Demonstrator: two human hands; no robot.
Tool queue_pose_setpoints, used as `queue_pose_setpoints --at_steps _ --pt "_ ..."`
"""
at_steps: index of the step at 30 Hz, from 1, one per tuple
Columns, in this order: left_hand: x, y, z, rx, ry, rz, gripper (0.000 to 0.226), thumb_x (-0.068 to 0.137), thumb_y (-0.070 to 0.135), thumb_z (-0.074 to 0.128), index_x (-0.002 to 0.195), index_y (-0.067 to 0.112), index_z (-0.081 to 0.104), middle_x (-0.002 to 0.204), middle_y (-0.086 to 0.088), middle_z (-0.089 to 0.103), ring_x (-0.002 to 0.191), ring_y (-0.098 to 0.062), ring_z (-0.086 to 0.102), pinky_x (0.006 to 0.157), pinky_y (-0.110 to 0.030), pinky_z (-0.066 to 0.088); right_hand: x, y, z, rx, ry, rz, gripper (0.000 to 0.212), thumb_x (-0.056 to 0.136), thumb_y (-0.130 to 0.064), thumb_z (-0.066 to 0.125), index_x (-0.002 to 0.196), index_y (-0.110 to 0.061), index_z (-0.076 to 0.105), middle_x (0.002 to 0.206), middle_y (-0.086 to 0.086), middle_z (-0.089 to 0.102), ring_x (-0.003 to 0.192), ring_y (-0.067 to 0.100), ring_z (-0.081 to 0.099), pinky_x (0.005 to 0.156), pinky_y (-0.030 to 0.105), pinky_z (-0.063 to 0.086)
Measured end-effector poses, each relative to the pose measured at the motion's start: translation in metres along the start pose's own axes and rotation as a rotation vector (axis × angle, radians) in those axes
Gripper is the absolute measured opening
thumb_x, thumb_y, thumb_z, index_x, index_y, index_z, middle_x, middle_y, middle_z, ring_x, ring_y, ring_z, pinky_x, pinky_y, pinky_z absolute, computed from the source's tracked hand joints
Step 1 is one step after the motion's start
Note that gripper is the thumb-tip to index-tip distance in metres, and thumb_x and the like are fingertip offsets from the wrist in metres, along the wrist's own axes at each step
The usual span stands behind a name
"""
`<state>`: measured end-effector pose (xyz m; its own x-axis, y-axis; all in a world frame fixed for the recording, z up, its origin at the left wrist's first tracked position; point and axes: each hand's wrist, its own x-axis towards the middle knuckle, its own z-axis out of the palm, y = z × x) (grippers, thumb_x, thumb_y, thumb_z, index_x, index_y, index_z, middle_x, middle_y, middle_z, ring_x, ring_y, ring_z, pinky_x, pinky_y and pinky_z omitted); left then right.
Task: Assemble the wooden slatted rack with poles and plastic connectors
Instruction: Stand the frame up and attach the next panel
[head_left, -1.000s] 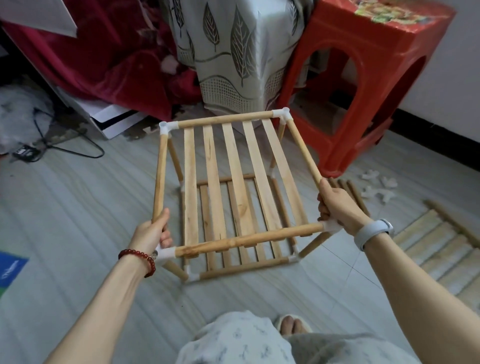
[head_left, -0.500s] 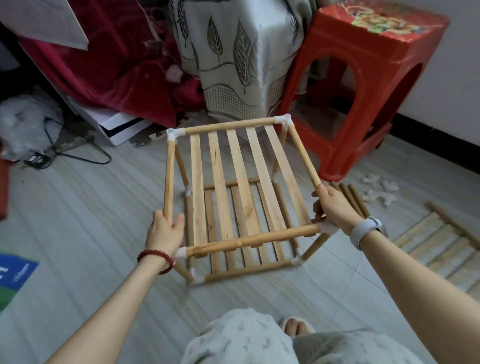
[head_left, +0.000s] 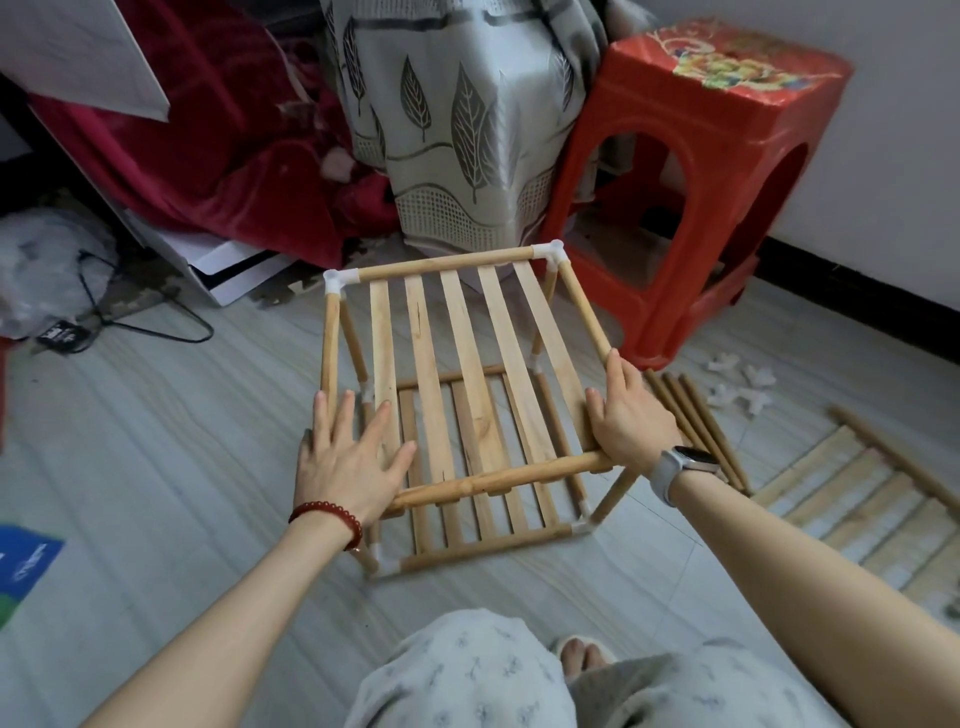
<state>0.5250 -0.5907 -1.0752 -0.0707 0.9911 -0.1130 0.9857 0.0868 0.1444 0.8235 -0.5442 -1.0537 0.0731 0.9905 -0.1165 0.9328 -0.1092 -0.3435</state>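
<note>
A two-tier wooden slatted rack (head_left: 457, 364) stands on the floor in front of me, its poles joined by white plastic connectors (head_left: 335, 280) at the corners. My left hand (head_left: 348, 457) lies flat, fingers spread, on the near left corner of the top tier. My right hand (head_left: 628, 415) rests palm down on the near right corner, fingers along the right pole. Neither hand grips anything. Loose poles (head_left: 691, 415) lie to the right of the rack, with spare white connectors (head_left: 743, 387) beyond them.
A red plastic stool (head_left: 696, 171) stands just behind the rack's right side. A leaf-patterned cloth (head_left: 457, 130) and red fabric (head_left: 218, 145) hang behind. Another slatted panel (head_left: 862, 499) lies on the floor at right. A cable (head_left: 156, 322) trails at left.
Both hands let go of the rack's side poles and now press flat on the top tier's near corners. The rack has settled lower onto the floor.
</note>
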Motion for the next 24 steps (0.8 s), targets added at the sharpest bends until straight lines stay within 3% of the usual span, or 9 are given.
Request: queue_pose_setpoints --at_steps 2,3,6,8,10,16,18,21,24 --pt "-0.001 0.002 -0.003 0.043 -0.026 0.005 0.063 0.090 0.063 0.022 0.146 0.036 0.018 0.158 -0.006 0.002 0.143 -0.029 -0.014 0.112 -0.056 0.002 -0.003 -0.001 -0.005 -0.006 -0.027 0.010 0.058 0.099 -0.023 0.032 0.150 -0.016 0.005 0.148 0.007 0.027 0.075 0.022 0.055 0.059 0.032 0.040" --pt "-0.001 0.005 -0.007 0.063 -0.023 0.010 0.060 0.091 0.059 0.025 0.146 0.035 0.021 0.158 -0.006 0.003 0.143 -0.029 -0.013 0.111 -0.059 -0.002 -0.005 -0.001 -0.008 0.022 -0.055 0.021 0.059 0.097 -0.015 0.033 0.150 -0.017 0.005 0.144 0.009 0.031 0.069 0.021 0.053 0.057 0.033 0.040" --pt "0.008 0.027 -0.022 0.030 0.032 0.060 0.049 0.095 0.046 0.033 0.139 0.027 0.037 0.156 -0.006 0.013 0.144 -0.028 -0.003 0.110 -0.061 -0.003 -0.014 0.003 -0.018 0.247 -0.149 0.042 0.057 0.094 -0.003 0.035 0.147 -0.016 0.018 0.117 0.016 0.051 0.085 0.032 0.060 0.076 0.045 0.051" --pt "0.017 0.055 -0.031 -0.043 0.044 0.116 0.045 0.095 0.040 0.036 0.138 0.026 0.039 0.155 -0.005 0.016 0.144 -0.026 0.002 0.113 -0.057 0.001 -0.020 0.010 -0.027 0.345 -0.187 0.046 0.038 0.095 -0.009 0.036 0.133 -0.013 0.040 0.104 0.012 0.057 0.092 0.030 0.060 0.079 0.039 0.050" --pt "0.026 0.094 -0.036 -0.105 0.025 0.214 0.045 0.096 0.037 0.038 0.139 0.025 0.038 0.154 -0.005 0.019 0.144 -0.023 0.006 0.115 -0.053 0.004 -0.026 0.028 -0.035 0.340 -0.204 0.082 0.037 0.097 -0.016 0.037 0.131 -0.008 0.047 0.113 0.010 0.059 0.102 0.026 0.057 0.081 0.029 0.044" --pt "0.057 0.218 -0.031 -0.146 -0.015 0.478 0.046 0.096 0.037 0.037 0.140 0.025 0.034 0.154 -0.003 0.017 0.143 -0.021 0.004 0.114 -0.049 0.005 -0.017 0.117 -0.025 0.342 -0.166 0.253 0.034 0.096 -0.015 0.039 0.124 -0.009 0.057 0.121 0.008 0.061 0.107 0.022 0.058 0.081 0.024 0.042" --pt "0.078 0.251 -0.021 -0.050 0.018 0.456 0.052 0.096 0.041 0.034 0.144 0.023 0.025 0.157 -0.005 0.006 0.144 -0.024 -0.005 0.113 -0.053 0.000 -0.004 0.155 -0.012 0.295 -0.130 0.304 0.030 0.095 -0.015 0.040 0.116 -0.010 0.061 0.114 0.010 0.064 0.103 0.025 0.060 0.080 0.028 0.045" --pt "0.113 0.278 -0.014 0.035 0.074 0.281 0.070 0.094 0.047 0.035 0.149 0.015 0.007 0.156 -0.012 -0.010 0.142 -0.030 -0.018 0.110 -0.058 -0.007 0.019 0.199 0.011 0.254 -0.106 0.391 0.021 0.093 -0.013 0.041 0.102 -0.010 0.059 0.101 0.013 0.063 0.091 0.029 0.060 0.080 0.036 0.049" --pt "0.144 0.287 -0.006 0.018 0.056 0.113 0.081 0.091 0.047 0.042 0.149 0.007 0.001 0.155 -0.016 -0.013 0.142 -0.034 -0.015 0.112 -0.056 -0.005 0.049 0.238 0.035 0.171 -0.118 0.477 0.025 0.090 -0.011 0.041 0.107 -0.006 0.058 0.106 0.019 0.063 0.094 0.034 0.060 0.078 0.035 0.048"
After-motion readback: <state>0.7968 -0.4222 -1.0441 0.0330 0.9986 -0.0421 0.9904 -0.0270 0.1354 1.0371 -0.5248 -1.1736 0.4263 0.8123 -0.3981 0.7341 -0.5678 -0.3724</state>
